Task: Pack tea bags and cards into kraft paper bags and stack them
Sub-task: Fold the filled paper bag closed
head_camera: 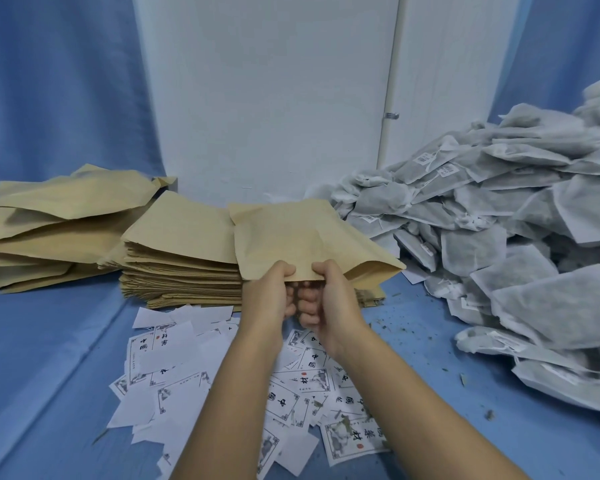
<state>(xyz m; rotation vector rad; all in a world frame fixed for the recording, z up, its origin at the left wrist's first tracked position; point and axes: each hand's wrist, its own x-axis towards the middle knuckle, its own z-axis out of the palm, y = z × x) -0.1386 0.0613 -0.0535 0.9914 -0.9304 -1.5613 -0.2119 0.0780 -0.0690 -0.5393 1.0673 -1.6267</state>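
Field notes, watching the head view from my station. Both hands are up at frame centre, side by side and nearly touching. The left hand (269, 296) and the right hand (329, 299) each grip the near edge of one tan kraft paper bag (305, 237), thumbs on top of the paper and fingers curled underneath. That near edge looks like the bag's mouth, slightly parted between the two hands, though I cannot see inside. The bag stretches away from the hands, its far end pointing toward the white upright panel (267, 98) at the back. It lies over the right part of a neat stack of flat kraft bags (181, 258); I cannot tell whether it rests on that stack or hangs just above it. Further left sits a looser, puffier pile of kraft bags (49, 230), apart from the hands. To the right, a large heap of white mesh tea bags (499, 220) begins just beside the held bag's right edge. Below the forearms, printed white paper cards (222, 375) are scattered over the blue cloth (49, 341), some face up, some blank side up. Dark tea crumbs (395, 327) dot the cloth between cards and heap.
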